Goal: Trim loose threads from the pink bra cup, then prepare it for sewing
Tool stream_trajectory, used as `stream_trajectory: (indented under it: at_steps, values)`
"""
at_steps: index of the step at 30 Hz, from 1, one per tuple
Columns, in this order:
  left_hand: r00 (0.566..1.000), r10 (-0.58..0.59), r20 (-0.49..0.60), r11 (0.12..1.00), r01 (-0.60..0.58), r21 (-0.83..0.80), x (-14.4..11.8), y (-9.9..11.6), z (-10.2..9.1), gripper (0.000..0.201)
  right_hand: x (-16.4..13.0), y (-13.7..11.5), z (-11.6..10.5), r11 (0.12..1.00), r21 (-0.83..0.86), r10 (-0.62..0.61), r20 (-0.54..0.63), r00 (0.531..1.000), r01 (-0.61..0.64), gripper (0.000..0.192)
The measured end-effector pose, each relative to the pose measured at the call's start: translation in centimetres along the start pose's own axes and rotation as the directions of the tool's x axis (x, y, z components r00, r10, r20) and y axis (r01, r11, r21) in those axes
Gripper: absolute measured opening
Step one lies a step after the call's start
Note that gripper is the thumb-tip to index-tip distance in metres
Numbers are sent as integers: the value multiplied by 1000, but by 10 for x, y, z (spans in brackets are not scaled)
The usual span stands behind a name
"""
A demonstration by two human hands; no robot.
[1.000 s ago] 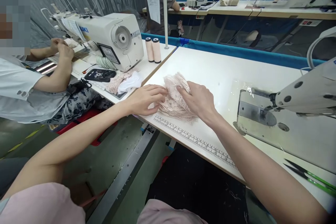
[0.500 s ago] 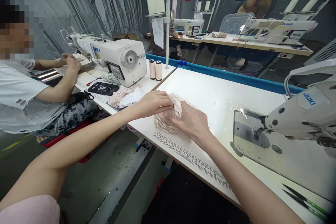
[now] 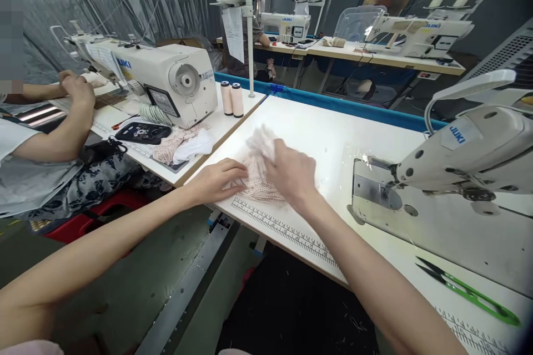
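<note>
A small heap of pink lace (image 3: pixel 259 180) is being handled at the near edge of the white surface (image 3: pixel 325 127), just above the printed ruler (image 3: pixel 287 230); the left hand (image 3: pixel 219 180) is laid flat on its near side, fingers pressed down, while the right hand (image 3: pixel 291 175) is blurred, so its grip cannot be told; the lace looks gathered but not yet fed to the sewing machine (image 3: pixel 458 150), judged well apart to the right; open room is seen behind the heap; green snips (image 3: pixel 470 291) lie far right.
</note>
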State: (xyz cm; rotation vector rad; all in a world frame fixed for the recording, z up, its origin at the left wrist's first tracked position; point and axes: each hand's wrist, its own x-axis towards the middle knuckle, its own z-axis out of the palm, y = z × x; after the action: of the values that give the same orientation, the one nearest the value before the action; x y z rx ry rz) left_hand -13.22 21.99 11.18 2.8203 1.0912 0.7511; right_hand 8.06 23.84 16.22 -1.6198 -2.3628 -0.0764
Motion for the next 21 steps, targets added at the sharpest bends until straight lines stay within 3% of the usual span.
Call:
stream_trajectory:
  at_steps: [4,8,11,13,15,17,19,21]
  values:
    - [994,-47,-97,996,54,72,-6,4,11,18,-19,-17,18,955,-80,-288,-10,958,286,34]
    - [955,-168,-243,974,199,111,-9,18,5,21,-29,-23,26,941,-131,-307,48,950,311,60]
    - [935,-106,-338,991,127,40,2,32,-9,36,-32,-31,27,939,-134,-307,79,948,315,63]
    - [968,-94,-231,994,80,-69,14,38,-15,48,-35,-36,27,947,-110,-292,99,951,302,65]
    - [981,-187,-54,971,177,-161,23,37,-13,55,-39,-36,24,953,-49,-290,117,950,298,69]
    - [954,-294,65,935,301,-188,26,32,-6,62,-41,-26,17,946,68,-324,114,939,318,73]
    - [944,-311,109,931,325,-167,24,25,5,66,-40,-8,8,923,223,-336,72,939,313,61]
    - [955,-268,128,954,282,-104,20,20,14,68,-30,14,1,894,369,-263,-23,965,253,38]
